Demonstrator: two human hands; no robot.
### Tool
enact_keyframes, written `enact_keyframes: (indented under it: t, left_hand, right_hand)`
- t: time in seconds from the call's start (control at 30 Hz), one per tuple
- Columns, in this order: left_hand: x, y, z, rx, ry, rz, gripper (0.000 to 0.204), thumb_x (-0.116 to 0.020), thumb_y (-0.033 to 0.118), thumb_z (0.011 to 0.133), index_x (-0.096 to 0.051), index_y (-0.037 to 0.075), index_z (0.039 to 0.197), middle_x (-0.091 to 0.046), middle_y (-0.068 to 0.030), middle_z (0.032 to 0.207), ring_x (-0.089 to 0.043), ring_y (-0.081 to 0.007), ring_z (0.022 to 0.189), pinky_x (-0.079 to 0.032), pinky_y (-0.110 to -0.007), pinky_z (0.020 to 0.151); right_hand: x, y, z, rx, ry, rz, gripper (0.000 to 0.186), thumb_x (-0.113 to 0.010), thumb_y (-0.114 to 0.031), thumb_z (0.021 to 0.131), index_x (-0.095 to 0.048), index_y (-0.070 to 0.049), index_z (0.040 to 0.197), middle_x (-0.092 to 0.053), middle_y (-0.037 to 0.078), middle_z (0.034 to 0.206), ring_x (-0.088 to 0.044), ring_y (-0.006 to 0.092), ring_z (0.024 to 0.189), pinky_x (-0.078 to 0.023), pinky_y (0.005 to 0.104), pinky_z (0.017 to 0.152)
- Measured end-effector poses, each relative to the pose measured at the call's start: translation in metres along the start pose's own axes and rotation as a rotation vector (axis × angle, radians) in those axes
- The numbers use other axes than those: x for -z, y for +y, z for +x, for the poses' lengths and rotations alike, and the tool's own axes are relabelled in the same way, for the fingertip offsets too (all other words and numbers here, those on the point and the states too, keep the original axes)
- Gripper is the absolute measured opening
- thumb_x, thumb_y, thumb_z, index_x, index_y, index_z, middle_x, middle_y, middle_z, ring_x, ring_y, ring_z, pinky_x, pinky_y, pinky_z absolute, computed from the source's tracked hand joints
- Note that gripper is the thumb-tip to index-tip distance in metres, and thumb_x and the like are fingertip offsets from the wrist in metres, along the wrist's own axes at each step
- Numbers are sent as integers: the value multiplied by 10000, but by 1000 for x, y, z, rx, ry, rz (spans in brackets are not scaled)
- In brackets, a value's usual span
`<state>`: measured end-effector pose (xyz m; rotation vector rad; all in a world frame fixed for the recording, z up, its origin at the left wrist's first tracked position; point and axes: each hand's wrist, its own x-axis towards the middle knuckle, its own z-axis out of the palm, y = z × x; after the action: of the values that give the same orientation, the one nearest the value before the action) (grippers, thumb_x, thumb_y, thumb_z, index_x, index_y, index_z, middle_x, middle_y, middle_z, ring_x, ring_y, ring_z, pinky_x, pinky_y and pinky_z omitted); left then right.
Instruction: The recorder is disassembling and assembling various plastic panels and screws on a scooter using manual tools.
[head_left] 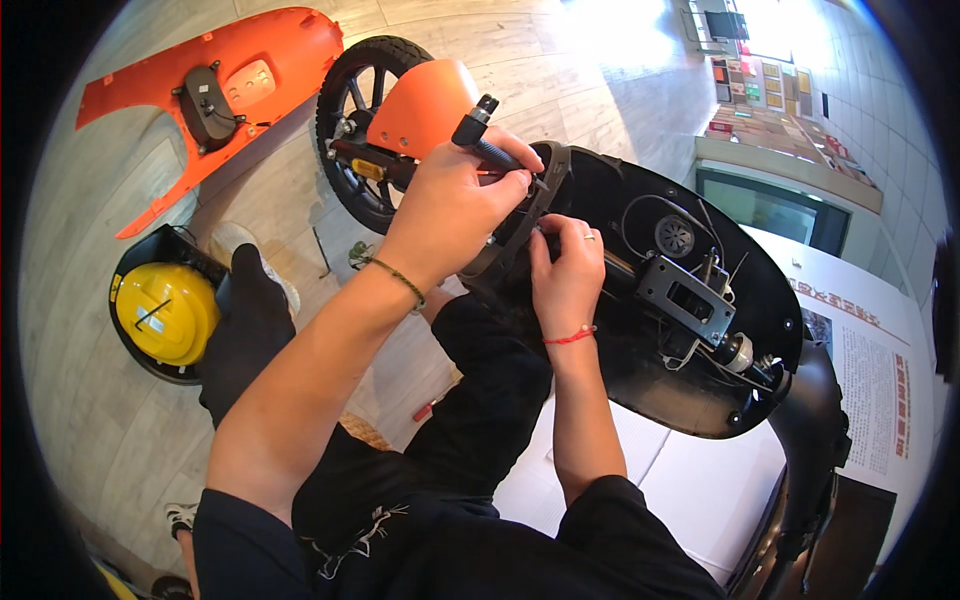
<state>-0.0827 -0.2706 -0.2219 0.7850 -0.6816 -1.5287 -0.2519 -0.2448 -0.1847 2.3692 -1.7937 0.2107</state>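
Observation:
My left hand is closed around a black hand tool, a thick cylinder with a crosswise head sticking up beyond the fingers. Its thumb and forefinger are at the curved rim of a black plastic scooter body panel. Close beside it, my right hand pinches at the same rim; what lies between its fingertips is hidden. The panel's hollow side faces up and surrounds a steering column, a grey metal bracket, a round grille-faced part and loose wires.
Beyond my left hand lie the spoked wheel and orange fender. An orange body panel rests on the floor. A yellow helmet sits in a black container at left. A printed board is on the right.

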Motion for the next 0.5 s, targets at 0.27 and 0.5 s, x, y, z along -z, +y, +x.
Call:
enact_keyframes:
  t: [0.27,0.5]
  left_hand:
    - [-7,-19,-2,-80,-45,2,95,-573,46,806,-622,5,876,-580,-47,694,-549,-94,662,-436,-250,612]
    - [-15,-22,-7,-87,-83,100,95,-587,67,814,-604,5,884,-575,-63,697,-558,-122,656,-445,-271,622]
  right_hand:
    - [16,10,0,-250,5,269,142,-659,-28,789,-661,-9,929,-626,116,878,-602,218,801,-491,307,710]
    - [10,13,-3,-134,11,149,132,-685,-47,771,-678,-36,902,-603,115,884,-581,260,851,-476,338,728]
